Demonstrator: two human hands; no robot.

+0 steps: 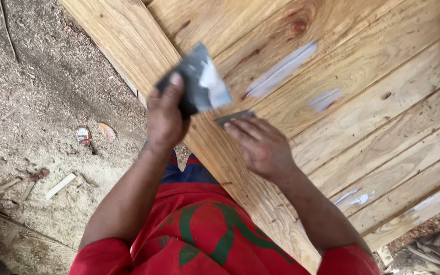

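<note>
My left hand [165, 118] grips a dark flat metal plate [199, 81] that carries a smear of white filler, holding it above the edge of a large wooden panel [383, 132] made of slanted planks. My right hand [262, 145] pinches a small thin grey scraper blade [234, 118], which rests on the panel's wide border plank just right of the plate. White filler patches [281, 69] mark the planks further up, and a smaller patch [324, 99] lies beside them. Another smear [357, 196] shows lower right.
The ground to the left is covered in sawdust [36, 102], with a small red wrapper [83, 134], a pale wood offcut [60, 186] and chips. Dark debris [434, 252] lies beyond the panel's lower right corner. My red shirt [204, 239] fills the bottom.
</note>
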